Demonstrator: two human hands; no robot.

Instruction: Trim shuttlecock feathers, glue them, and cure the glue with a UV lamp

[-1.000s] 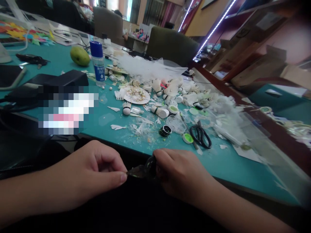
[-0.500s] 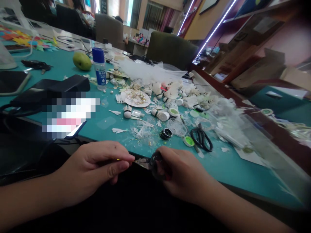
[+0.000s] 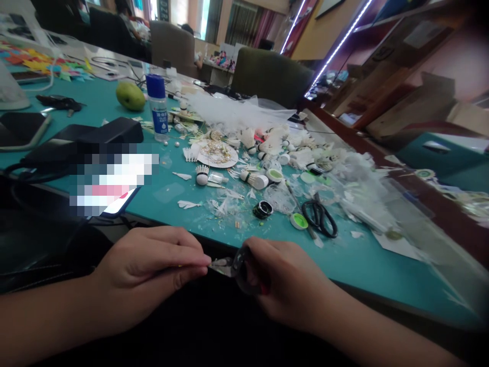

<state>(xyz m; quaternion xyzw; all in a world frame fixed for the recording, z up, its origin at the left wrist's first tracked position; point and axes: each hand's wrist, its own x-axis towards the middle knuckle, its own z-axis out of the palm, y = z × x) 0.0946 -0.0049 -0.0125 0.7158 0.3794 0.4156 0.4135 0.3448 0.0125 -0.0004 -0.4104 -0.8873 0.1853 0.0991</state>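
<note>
Fingertips meet the tool tip over the lap

Nearest, the left hand (image 3: 153, 272) has thumb and fingers pinched together at the tip of a pliers-like tool (image 3: 239, 265); a yellow glint shows between them, but any piece there is too small to identify. The right hand (image 3: 288, 280) is curled closed around the tool's handles, its tip aimed left, probably so both hands can steady the fine contact.

Beyond them on the surface (image 3: 362, 265), black looped handles (image 3: 321, 219) and an open green pot (image 3: 299, 220) lie within easy reach. Farther back, gold strands sit on a white disc (image 3: 216, 159), perhaps to keep them together, and a glue bottle (image 3: 159, 122) stands upright, capped.
</note>
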